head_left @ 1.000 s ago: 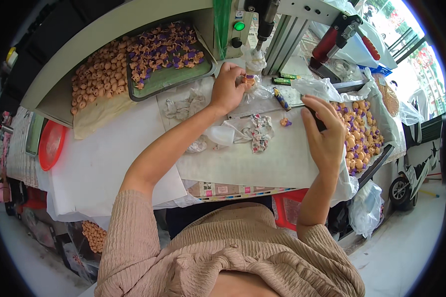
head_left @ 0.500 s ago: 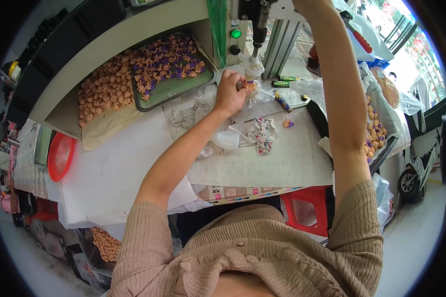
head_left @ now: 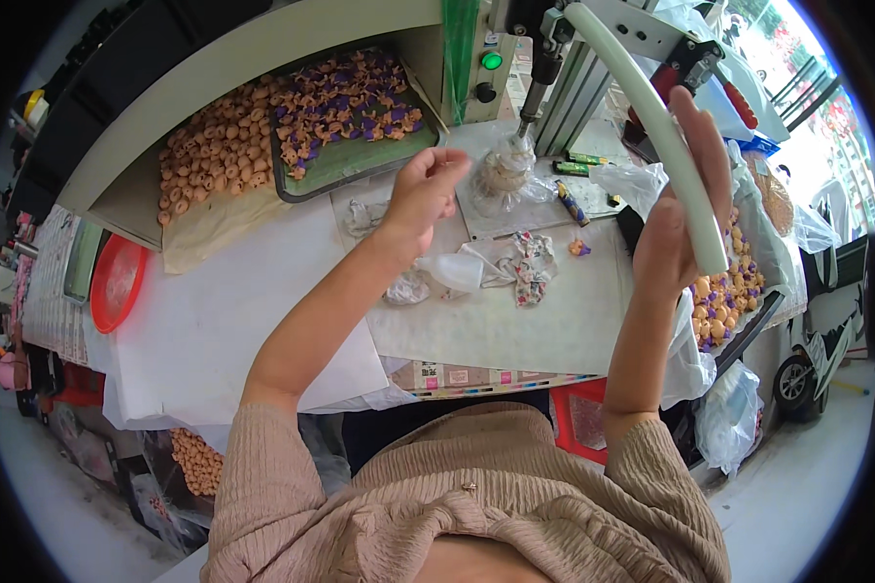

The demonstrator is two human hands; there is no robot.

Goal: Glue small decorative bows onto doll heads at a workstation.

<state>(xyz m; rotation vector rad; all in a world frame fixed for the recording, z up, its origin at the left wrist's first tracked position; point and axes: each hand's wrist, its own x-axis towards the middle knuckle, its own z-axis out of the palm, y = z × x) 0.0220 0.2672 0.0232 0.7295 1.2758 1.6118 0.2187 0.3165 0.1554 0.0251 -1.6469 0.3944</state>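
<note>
Head view: right hand (head_left: 685,209) lower on lever (head_left: 656,117).

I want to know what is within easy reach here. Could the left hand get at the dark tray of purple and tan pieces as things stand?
Probably yes. The left hand hovers, apparently empty, just right of the dark tray, with nothing standing between them; the right hand holds the white lever.
</note>
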